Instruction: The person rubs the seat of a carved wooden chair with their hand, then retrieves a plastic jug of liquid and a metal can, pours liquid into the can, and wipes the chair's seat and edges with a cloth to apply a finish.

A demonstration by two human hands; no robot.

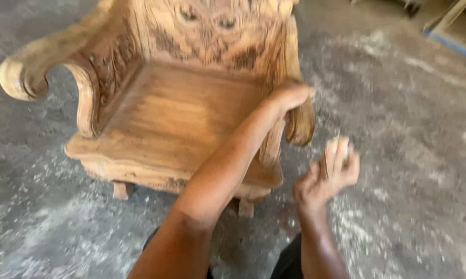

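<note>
A carved, unfinished wooden armchair (176, 113) stands on a dusty concrete floor. My left hand (289, 95) reaches across the seat and rests closed over the top of the chair's right armrest (301, 124). My right hand (328, 178) is raised beside that armrest, apart from the chair, and grips a small pale folded piece that looks like sandpaper (336, 150). The chair's back is deeply carved; its left armrest (31, 67) curls into a scroll. The picture is blurred by motion.
Grey concrete floor (398, 129) covered with pale sawdust surrounds the chair. A wooden board with a blue edge (450, 36) lies at the top right corner. My dark trousers (289, 263) show at the bottom.
</note>
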